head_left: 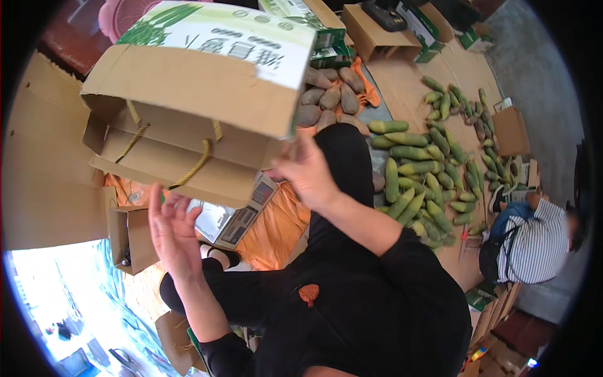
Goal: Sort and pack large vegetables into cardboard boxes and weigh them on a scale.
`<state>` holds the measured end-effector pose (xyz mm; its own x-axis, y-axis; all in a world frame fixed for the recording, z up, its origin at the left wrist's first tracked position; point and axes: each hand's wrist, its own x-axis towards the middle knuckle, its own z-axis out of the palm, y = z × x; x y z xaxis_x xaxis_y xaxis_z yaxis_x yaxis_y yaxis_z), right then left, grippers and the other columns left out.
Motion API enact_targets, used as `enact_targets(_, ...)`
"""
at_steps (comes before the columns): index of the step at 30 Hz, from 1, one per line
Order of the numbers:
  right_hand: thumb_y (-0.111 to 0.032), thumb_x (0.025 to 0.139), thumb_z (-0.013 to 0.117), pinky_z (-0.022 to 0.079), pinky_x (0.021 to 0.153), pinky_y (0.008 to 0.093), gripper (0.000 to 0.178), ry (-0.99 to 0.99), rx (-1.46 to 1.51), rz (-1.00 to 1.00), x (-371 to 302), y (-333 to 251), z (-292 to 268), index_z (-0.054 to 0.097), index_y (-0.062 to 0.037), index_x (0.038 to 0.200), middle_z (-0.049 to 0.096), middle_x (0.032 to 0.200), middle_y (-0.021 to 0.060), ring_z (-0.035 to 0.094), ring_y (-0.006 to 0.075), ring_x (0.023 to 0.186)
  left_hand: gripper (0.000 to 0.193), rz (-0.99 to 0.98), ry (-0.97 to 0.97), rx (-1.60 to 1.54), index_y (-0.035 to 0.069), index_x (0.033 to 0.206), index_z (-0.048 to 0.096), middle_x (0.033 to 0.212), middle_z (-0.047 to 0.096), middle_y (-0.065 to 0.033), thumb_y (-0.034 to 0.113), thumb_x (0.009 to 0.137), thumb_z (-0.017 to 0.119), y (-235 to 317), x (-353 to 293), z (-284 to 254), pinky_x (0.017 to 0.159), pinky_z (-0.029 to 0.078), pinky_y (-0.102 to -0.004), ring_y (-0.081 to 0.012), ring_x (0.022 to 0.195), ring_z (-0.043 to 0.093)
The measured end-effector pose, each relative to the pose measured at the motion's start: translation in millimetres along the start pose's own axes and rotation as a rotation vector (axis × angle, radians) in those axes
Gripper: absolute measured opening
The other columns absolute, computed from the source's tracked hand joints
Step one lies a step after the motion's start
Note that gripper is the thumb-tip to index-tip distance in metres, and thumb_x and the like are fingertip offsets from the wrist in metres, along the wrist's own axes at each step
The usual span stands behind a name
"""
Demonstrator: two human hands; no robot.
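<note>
Black-clothed torso (377, 308) nearest the lens, filling 6 o'clock, with a reddish-brown tag (308, 293) on its front. One black-trousered knee sticks up just above frame centre.

Gift carton (195, 75) is up in the air at 10 to 11 o'clock, tilted, unfilled as far as its mouth shows. Mouth faces down toward the wearer, bare brown cardboard inside, flaps unfolded. Outer face at the top is white and green with a leafy print. Yellow-and-black rope handles (198, 166) hang inside the mouth.

Right hand (308, 173), about dead centre: grasping the carton's near right corner, thumb below, fingers up along the end. Left hand (173, 232), 8 o'clock: fingers extended, palm bare, nothing clasped. Fingertips sit right by the carton's lower edge; can't tell if they touch it.

Scale (252, 205) lies below the carton, 8 o'clock from centre, partly behind the left hand's fingers. Orange cloth (270, 235) spreads beside it. Smaller brown box (135, 235) stands just left of the left hand, toward 8 to 9.

Brown tubers (330, 98) heaped at 12 to 1 o'clock, past the carton's right end. Big pile of green radish-like vegetables (414, 168) at 3, on cardboard sheeting (402, 94). Another person in a striped top (540, 245) is between 3 and 4, well apart. Pink basket (116, 22) between 10 and 11, partly behind the carton.
</note>
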<state>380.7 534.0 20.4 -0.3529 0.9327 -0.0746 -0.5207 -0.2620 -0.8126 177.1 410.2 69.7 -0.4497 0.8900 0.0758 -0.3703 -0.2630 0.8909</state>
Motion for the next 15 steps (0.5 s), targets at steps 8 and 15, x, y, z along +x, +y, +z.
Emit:
enact_targets(8, 0.004, 0.086, 0.057, 0.054, 0.078, 0.0292, 0.037, 0.002, -0.073, 0.088, -20.6, 79.9, 5.8, 0.041, -0.0046, 0.118, 0.049, 0.109, 0.0055, 0.057, 0.0137, 0.097, 0.056, -0.207, 0.033, 0.218, -0.003, 0.143, 0.026, 0.129, 0.047, -0.0188, 0.033, 0.102, 0.039, 5.1, -17.6, -10.4, 0.081, 0.051, -0.0306, -0.0257, 0.110, 0.055)
enact_targets(15, 0.006, 0.081, 0.060, 0.047, 0.084, 0.0263, 0.035, -0.109, -0.129, 0.057, -49.2, 124.4, 13.3, 0.045, -0.0014, 0.112, 0.040, 0.112, 0.0077, 0.054, 0.0158, 0.103, 0.054, -0.194, 0.157, -0.159, 0.002, 0.140, 0.033, 0.138, 0.044, -0.0171, 0.035, 0.099, 0.045, -26.8, 15.7, 4.9, 0.101, 0.043, -0.0414, -0.0293, 0.127, 0.044)
